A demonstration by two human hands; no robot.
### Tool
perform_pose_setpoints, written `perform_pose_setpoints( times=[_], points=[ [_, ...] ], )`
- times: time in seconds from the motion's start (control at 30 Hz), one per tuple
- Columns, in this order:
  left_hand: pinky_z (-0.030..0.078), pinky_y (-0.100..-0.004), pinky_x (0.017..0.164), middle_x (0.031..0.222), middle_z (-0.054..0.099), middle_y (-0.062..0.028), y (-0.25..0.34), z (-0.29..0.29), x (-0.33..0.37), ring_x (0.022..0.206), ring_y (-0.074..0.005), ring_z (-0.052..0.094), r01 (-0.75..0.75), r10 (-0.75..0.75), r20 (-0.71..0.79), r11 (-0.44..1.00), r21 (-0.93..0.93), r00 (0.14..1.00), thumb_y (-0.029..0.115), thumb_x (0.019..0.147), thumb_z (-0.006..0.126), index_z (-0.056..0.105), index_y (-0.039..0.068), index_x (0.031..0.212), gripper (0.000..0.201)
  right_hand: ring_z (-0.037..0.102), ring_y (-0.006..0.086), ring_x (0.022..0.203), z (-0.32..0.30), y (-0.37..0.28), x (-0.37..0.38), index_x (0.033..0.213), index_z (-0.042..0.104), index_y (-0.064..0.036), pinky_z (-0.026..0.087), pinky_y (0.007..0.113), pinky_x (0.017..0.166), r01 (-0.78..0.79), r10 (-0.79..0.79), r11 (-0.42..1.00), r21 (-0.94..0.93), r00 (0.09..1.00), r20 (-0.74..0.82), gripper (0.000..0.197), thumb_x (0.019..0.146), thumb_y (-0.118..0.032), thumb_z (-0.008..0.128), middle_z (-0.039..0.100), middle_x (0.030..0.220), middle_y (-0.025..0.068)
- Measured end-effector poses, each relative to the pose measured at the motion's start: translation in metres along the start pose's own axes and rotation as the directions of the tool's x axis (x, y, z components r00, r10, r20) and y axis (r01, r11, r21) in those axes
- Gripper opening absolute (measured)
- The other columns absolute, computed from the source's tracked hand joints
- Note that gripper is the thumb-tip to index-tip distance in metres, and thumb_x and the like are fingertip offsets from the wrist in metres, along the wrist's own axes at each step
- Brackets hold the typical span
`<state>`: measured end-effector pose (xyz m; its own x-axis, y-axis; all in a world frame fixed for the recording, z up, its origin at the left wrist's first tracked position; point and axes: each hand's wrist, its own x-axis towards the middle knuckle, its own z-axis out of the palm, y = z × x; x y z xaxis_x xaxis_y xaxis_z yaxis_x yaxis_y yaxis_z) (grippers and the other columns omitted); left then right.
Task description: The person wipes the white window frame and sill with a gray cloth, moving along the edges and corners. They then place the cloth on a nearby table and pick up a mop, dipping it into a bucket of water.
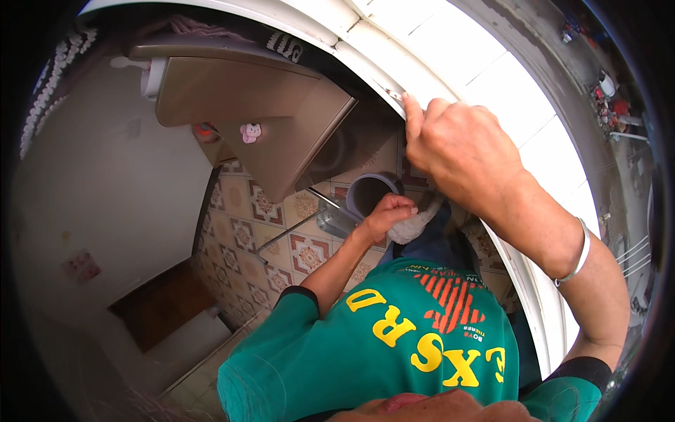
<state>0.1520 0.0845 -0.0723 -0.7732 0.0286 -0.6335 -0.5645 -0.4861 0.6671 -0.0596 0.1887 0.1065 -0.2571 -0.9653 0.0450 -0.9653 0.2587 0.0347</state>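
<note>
While the right hand (460, 151) grips the window frame (365, 42) at one o'clock, fingers curled tight over its edge (seemingly for balance), the left hand (385, 214) bunches a grey cloth (416, 224) in closed fingers near centre, above the patterned tile floor (281, 239).

Patterned floor tiles (271, 243) occupy frame centre-left. A beige cabinet (239, 105) with a pink sticker (251, 132) sits upper left. A grey bucket (369, 191) stands at centre.
</note>
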Motion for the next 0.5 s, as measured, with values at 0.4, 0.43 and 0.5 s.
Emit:
perform_pose_setpoints(
  times=[0.4, 0.43, 0.5],
  points=[
    [0.045, -0.0297, 0.064, 0.083, 0.061, -0.0163, 0.142, -0.017, -0.047, 0.069, -0.0186, 0.055, -0.384, 0.414, 0.284, 0.910, -0.155, 0.865, 0.023, 0.067, 0.081, 0.056, 0.001, 0.070, 0.033, 0.066, 0.0285, 0.072, -0.013, 0.004, -0.013, 0.109, 0.063, -0.0009, 0.052, 0.037, 0.069, -0.226, 0.338, 0.413, 0.882, 0.937, 0.082, 0.029, 0.080, -0.007, 0.061, 0.064, 0.073, 0.0147],
    [0.046, -0.0303, 0.063, 0.082, 0.060, -0.0180, 0.162, -0.018, -0.052, 0.069, -0.0204, 0.056, -0.423, 0.448, 0.355, 0.894, -0.151, 0.821, 0.024, 0.066, 0.081, 0.055, 0.000, 0.069, 0.035, 0.066, 0.0270, 0.074, -0.009, -0.001, -0.014, 0.111, 0.063, -0.0006, 0.052, 0.036, 0.072, -0.239, 0.290, 0.212, 0.947, 0.941, 0.173, 0.031, 0.081, -0.007, 0.060, 0.065, 0.076, 0.0142],
    [0.047, -0.0335, 0.061, 0.080, 0.060, -0.0207, 0.208, -0.006, -0.057, 0.068, -0.0234, 0.056, -0.525, 0.558, 0.447, 0.825, -0.209, 0.699, 0.023, 0.067, 0.080, 0.052, 0.001, 0.066, 0.036, 0.061, 0.0186, 0.092, 0.028, -0.018, -0.008, 0.117, 0.061, -0.0015, 0.049, 0.030, 0.080, 0.066, 0.275, -0.002, 0.998, 0.959, -0.063, 0.041, 0.076, -0.001, 0.058, 0.062, 0.101, 0.0087]
  ],
)
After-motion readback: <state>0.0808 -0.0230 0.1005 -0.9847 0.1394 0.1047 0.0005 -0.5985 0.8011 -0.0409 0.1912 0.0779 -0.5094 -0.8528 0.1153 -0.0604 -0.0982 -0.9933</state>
